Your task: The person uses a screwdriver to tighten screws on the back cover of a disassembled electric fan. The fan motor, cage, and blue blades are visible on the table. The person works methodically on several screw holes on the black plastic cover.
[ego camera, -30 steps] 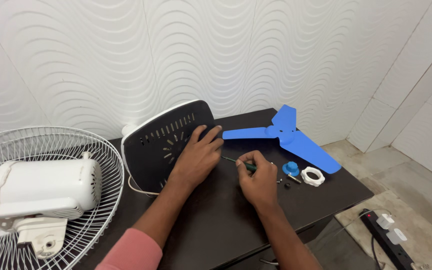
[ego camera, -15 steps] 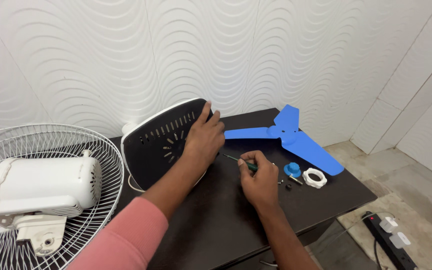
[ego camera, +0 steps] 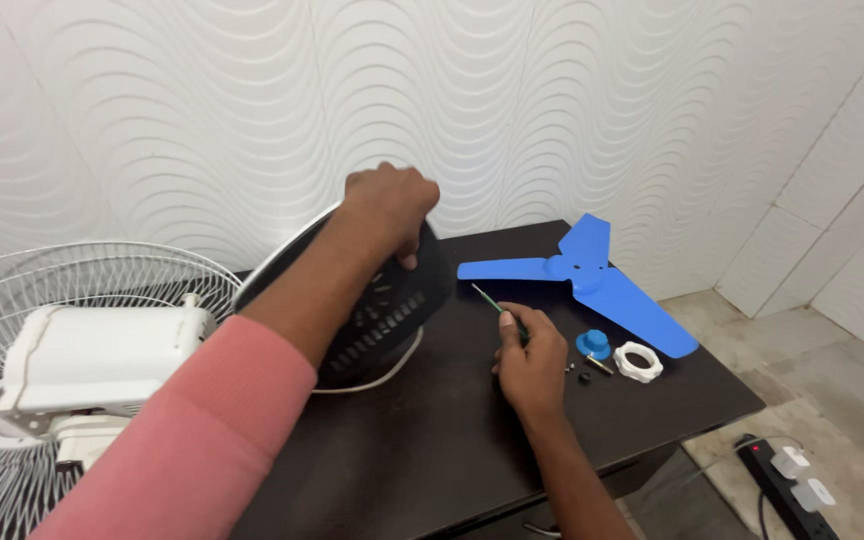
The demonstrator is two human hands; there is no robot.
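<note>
My left hand (ego camera: 388, 208) grips the top edge of a black vented fan motor cover (ego camera: 388, 310), which stands tilted up on the dark table (ego camera: 432, 450). Just right of the cover, my right hand (ego camera: 532, 360) rests on the table, holding a thin green-handled screwdriver (ego camera: 487, 300) whose tip points toward the cover. A white cord (ego camera: 382, 375) curls out from under the cover.
A blue three-blade fan propeller (ego camera: 592, 275) lies at the table's back right, with a blue knob (ego camera: 593, 344), a white ring nut (ego camera: 638, 361) and small screws beside it. A white fan motor (ego camera: 102, 360) in a wire grille (ego camera: 12, 300) sits left. A power strip (ego camera: 787, 480) lies on the floor.
My left hand slid from the cover's face up to its top edge and tipped the cover upright. The right hand stayed beside it with the screwdriver.
</note>
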